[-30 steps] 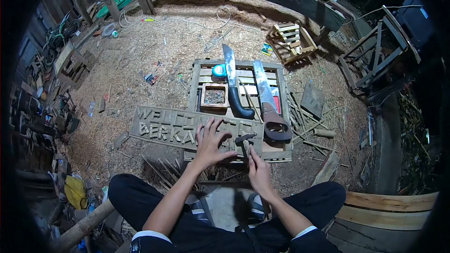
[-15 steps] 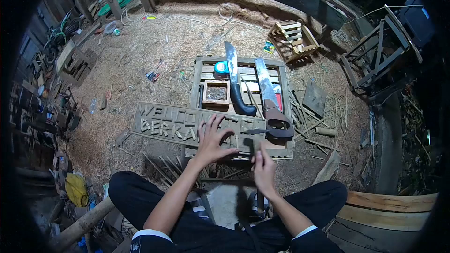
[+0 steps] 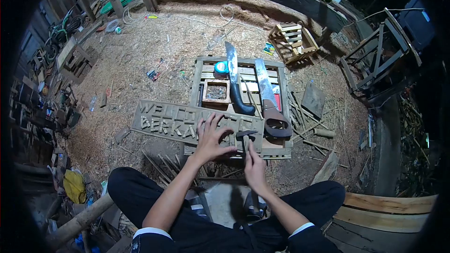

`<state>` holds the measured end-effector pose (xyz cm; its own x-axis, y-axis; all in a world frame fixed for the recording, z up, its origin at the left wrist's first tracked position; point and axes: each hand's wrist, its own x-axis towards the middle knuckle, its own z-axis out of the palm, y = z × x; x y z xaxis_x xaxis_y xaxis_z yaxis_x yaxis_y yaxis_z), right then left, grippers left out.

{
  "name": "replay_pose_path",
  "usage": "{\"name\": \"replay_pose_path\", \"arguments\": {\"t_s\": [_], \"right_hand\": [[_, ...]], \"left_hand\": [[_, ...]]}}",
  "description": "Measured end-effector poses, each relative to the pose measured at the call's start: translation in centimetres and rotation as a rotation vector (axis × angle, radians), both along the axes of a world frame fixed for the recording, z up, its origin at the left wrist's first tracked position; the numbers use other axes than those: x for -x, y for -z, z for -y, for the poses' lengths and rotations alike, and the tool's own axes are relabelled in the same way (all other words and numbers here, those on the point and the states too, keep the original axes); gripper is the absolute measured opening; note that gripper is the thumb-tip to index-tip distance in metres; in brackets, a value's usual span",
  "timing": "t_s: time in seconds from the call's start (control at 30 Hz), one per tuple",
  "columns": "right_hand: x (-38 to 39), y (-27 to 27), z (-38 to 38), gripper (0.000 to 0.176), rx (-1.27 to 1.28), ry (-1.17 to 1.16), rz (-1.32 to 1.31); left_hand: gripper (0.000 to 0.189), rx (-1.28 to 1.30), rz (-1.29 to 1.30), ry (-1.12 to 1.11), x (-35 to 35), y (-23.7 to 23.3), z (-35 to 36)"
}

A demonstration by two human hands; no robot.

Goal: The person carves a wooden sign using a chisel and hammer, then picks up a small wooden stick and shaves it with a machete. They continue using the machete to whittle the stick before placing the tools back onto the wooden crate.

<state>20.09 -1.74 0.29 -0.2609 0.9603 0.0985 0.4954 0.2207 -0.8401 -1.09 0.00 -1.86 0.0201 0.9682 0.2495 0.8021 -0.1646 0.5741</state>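
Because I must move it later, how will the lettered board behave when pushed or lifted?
The lettered board seems stiff and unlikely to roll, being flat wood. It may tip if its left end is pressed, since that overhangs the slatted table.

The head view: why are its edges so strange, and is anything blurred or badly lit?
Head view: dark rounded border and bowed beam, likely a wide-angle lens; shavings-strewn floor brightly lit, picture's far right sunk in darkness; the hammer in the right hand shows no obvious motion blur.
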Motion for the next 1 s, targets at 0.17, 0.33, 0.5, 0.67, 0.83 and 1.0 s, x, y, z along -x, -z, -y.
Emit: {"name": "replay_pose_path", "arguments": {"t_s": [0.17, 0.33, 0.5, 0.67, 0.83, 1.0], "right_hand": [[-1.0, -2.4, -1.1, 0.047, 0.307, 0.055, -0.011], [-0.3, 1.2, -0.3, 0.049, -0.109, -0.051, -0.035], [-1.1, -2.6, -1.1, 0.047, 0.22, 0.058, -0.021], [-0.4, 1.8, -0.6, 0.05, -0.182, -0.053, -0.043], [-0.8, -3.4, -1.4, 0.047, 0.217, 0.053, 0.001], [0.1, -0.3, 0.3, 0.048, -0.179, -0.038, 0.064]], "left_hand": [[0.064, 0.028, -0.012, 0.001, -0.1, 0.0, -0.1], [0.064, 0.017, -0.013, 0.006, 0.1, -0.1, 0.0], [0.064, 0.002, -0.015, 0.009, 0.2, 0.0, -0.2], [0.062, 0.006, 0.01, 0.003, 0.4, 0.1, 0.1], [0.062, 0.021, 0.01, 0.003, 0.1, -0.1, -0.1], [0.062, 0.015, 0.017, 0.008, -0.2, 0.0, 0.0]]}}
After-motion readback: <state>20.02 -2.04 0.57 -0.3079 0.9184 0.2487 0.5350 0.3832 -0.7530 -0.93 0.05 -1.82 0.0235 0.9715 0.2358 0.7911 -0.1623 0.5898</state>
